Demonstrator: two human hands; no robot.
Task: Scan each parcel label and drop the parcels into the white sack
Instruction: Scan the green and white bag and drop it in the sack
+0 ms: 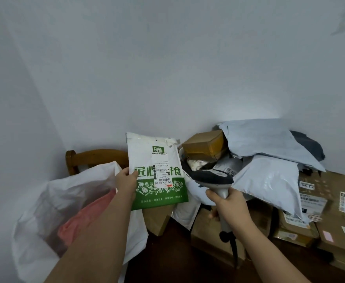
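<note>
Left hand pinches flat green-and-white plastic mailer at its edge | light, floppy, slick | right hand grips grey handheld scanner.

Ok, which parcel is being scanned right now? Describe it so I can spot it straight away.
Start at the white sack on the left; just right of it the left hand holds up a flat mailer. The barcode scanner in the right hand is beside it. It is the only parcel with a green band and large green characters.
</note>
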